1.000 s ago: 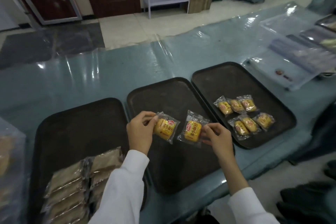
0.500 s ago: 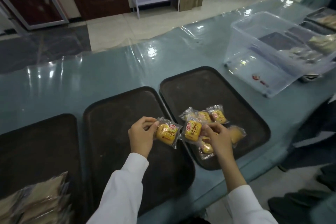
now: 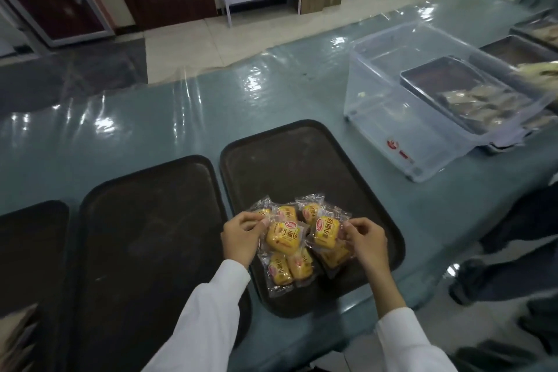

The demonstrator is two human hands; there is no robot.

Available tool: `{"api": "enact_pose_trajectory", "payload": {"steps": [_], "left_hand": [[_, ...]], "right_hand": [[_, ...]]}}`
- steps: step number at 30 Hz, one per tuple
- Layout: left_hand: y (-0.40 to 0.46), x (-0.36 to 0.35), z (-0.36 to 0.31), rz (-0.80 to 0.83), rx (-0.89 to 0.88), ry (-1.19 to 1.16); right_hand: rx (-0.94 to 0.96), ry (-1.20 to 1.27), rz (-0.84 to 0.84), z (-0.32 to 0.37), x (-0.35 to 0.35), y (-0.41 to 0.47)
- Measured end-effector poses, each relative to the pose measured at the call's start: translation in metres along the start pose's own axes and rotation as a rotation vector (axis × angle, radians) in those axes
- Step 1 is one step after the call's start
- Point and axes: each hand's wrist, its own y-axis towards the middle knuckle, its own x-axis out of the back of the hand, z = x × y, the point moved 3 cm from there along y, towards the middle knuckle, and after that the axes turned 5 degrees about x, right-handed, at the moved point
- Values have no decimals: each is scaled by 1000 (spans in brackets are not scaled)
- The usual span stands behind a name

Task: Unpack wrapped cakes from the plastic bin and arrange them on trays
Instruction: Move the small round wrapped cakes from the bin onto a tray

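Cakes in clear wrappers with yellow print filled both hands. One cake (image 3: 283,237) hung from the left hand (image 3: 241,235), whose fingers (image 3: 256,222) pinched the wrapper's left edge. Another cake (image 3: 327,232) hung from the right hand (image 3: 367,241), whose fingers (image 3: 351,225) were clamped on its right edge. Both held cakes hovered side by side, close together, over a cluster of wrapped cakes (image 3: 290,269) that lay on the right tray (image 3: 302,166), towards its near edge; whether the held ones touched those beneath could not be told. Three more of that cluster showed just beyond the fingers.

That dark tray sat at the near edge of the surface (image 3: 151,130), which was covered in shiny blue-green plastic. Just to its left lay a middle tray (image 3: 145,220), and a third tray (image 3: 30,251) sat at the far left. Towards the right end of the surface stood a clear plastic bin (image 3: 392,100). Behind it, seen through its walls, a metal tray (image 3: 453,81) carried brownish wrapped packets (image 3: 477,103).
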Motion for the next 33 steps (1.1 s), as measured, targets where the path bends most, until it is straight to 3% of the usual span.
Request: {"api": "enact_pose_trajectory", "payload": {"steps": [11,15,20,24,33], "left_hand": [[20,-35,16,-147,157,34],[24,-37,20,-110,176,120],[27,-33,22,-46,164,181],[25,-21,20,-12,109,176],[13,42,22,120,-34,83]], "right_hand": [[-95,-7,118,-29,-2,39],[-106,-148,170,-33,-6,43],[-139,-286,69,-35,3,43],[-97,-261,11,-18,6,31],[119,-167,80,25,-31,-34]]}}
